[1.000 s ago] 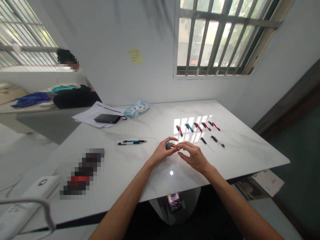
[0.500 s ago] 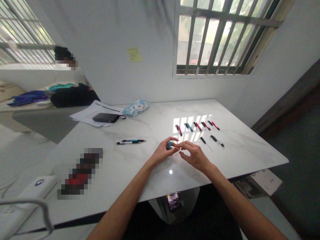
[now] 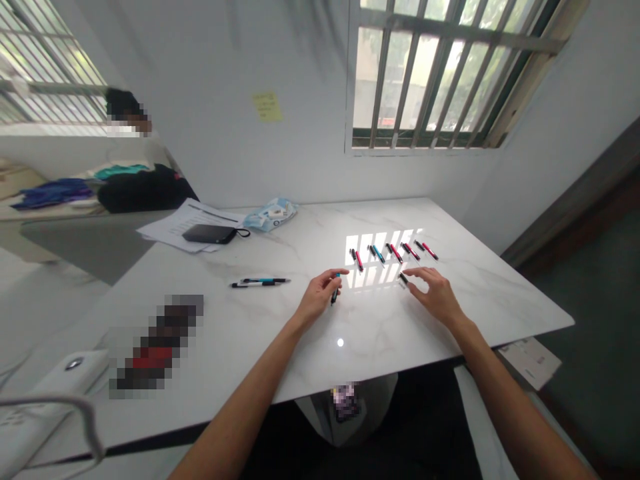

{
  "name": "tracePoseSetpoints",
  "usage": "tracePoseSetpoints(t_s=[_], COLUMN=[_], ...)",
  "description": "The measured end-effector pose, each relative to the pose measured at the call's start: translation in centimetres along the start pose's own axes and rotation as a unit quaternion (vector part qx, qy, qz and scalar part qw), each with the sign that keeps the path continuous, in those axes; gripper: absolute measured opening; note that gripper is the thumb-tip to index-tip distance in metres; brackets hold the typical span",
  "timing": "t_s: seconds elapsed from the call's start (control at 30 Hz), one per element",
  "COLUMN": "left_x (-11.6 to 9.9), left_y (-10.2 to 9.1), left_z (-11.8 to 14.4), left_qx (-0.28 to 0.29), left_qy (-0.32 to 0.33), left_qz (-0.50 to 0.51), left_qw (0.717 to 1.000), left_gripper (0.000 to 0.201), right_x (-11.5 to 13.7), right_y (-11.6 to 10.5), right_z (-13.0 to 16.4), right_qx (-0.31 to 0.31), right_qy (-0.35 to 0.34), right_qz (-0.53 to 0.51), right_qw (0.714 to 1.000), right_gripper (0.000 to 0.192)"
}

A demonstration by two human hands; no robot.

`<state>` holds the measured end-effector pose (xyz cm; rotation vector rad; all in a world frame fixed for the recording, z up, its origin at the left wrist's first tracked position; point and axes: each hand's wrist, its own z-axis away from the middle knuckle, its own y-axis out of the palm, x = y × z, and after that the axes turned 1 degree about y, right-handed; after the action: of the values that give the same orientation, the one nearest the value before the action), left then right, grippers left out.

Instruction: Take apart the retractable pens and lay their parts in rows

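My left hand (image 3: 317,295) is closed around a blue and black pen barrel (image 3: 335,293), its dark tip pointing down above the table. My right hand (image 3: 436,293) is lowered over a black pen part (image 3: 403,278) on the tabletop. Thumb and forefinger are apart on either side of that part; the rest of it is hidden behind the hand. Beyond the hands lie several disassembled pens in a row, among them a red one (image 3: 359,260), a blue one (image 3: 377,254) and another red one (image 3: 430,251).
Two whole pens (image 3: 260,283) lie left of my hands on the white marbled table (image 3: 300,347). Farther back are papers (image 3: 165,230), a black pouch-like item (image 3: 210,234) and a blue packet (image 3: 271,215). A power strip (image 3: 75,377) stands at the left. A person (image 3: 135,150) sits beyond.
My right hand has moved right, away from my left hand, to the black pen part. The left hand's pen barrel has turned from mostly hidden to pointing down.
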<state>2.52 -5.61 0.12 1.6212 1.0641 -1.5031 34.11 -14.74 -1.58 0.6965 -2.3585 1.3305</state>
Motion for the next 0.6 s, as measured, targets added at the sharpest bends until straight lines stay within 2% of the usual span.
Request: tracePoseSetpoints(t_s=[0.1, 0.23, 0.37, 0.47, 0.6], left_x=[0.0, 0.1, 0.2, 0.3, 0.4], left_y=[-0.1, -0.1, -0.2, -0.2, -0.1], left_z=[-0.2, -0.1, 0.1, 0.0, -0.2], left_qx=[-0.028, -0.03, -0.024, -0.026, -0.015], left_qy=[0.032, 0.015, -0.01, -0.013, -0.011], left_qz=[-0.022, 0.01, 0.036, 0.043, 0.038], left_qw=[0.999, 0.999, 0.999, 0.999, 0.999], left_gripper=[0.037, 0.041, 0.044, 0.044, 0.042], right_x=[3.1, 6.0, 4.9, 3.3, 2.4], right_y=[0.9, 3.3, 4.3, 3.9, 3.3], right_z=[1.1, 1.9, 2.1, 2.2, 2.5], right_qx=[0.0, 0.013, 0.005, 0.011, 0.011], right_qy=[0.01, -0.007, 0.028, 0.062, 0.066], right_qz=[-0.043, -0.075, -0.005, 0.034, 0.054], right_qw=[0.999, 0.997, 1.0, 0.997, 0.996], right_gripper=[0.024, 0.022, 0.024, 0.029, 0.027])
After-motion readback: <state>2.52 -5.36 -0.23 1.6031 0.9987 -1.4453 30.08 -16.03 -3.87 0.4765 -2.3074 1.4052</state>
